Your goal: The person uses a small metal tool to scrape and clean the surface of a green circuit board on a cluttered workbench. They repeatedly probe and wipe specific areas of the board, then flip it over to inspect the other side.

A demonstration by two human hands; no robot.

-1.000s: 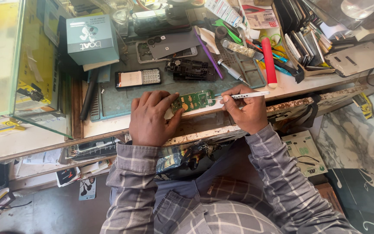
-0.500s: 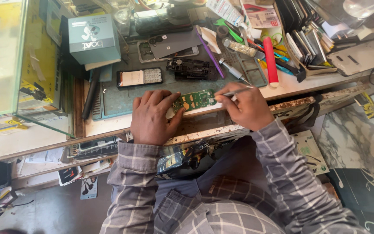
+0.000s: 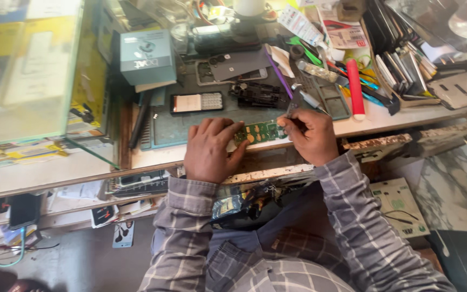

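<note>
At the desk's front edge, the left hand point(image 3: 210, 148) lies flat with fingers spread, pressing down one end of a small green circuit board point(image 3: 259, 132). The right hand point(image 3: 310, 134) is curled at the board's other end, pinching a thin metal tool point(image 3: 297, 100) that slants up and away from it. The board rests on a grey-green work mat point(image 3: 175, 127). Toward the back left corner stands a grey-blue square box point(image 3: 147, 56) with a white label on its face. A red cylinder point(image 3: 354, 88) lies near the right edge, beside stacked dark cases point(image 3: 401, 67).
</note>
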